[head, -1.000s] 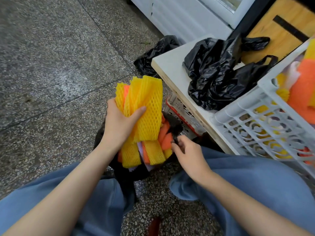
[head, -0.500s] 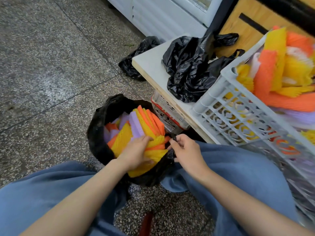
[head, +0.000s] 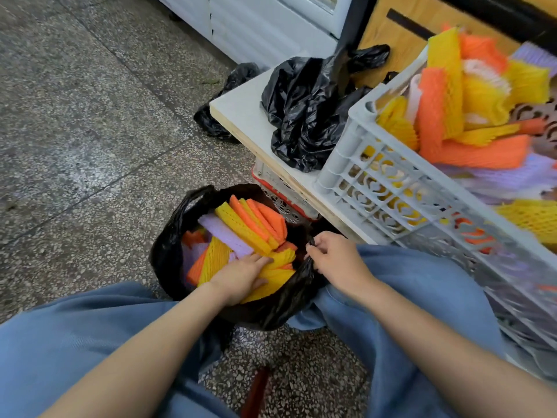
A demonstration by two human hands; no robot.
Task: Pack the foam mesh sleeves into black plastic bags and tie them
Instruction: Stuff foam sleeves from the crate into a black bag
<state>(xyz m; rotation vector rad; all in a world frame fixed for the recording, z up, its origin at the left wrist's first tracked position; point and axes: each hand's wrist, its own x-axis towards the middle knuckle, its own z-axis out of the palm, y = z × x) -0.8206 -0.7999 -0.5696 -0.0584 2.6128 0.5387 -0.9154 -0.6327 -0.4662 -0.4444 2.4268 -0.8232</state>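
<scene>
Sleeves [head: 241, 227] now inside bag [head: 168, 245], axes diagonal

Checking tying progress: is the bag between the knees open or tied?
Open: foam sleeves show inside the bag; right hand pinches its rim.

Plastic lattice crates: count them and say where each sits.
2. A pale grey plastic lattice crate stands on the white tabletop; a white, red-rimmed crate sits under it, partly hidden. Others may be unseen.

Speckled terrazzo floor [head: 90, 131]; white tabletop [head: 241, 110]; white ribbed cabinet [head: 265, 25]
</scene>
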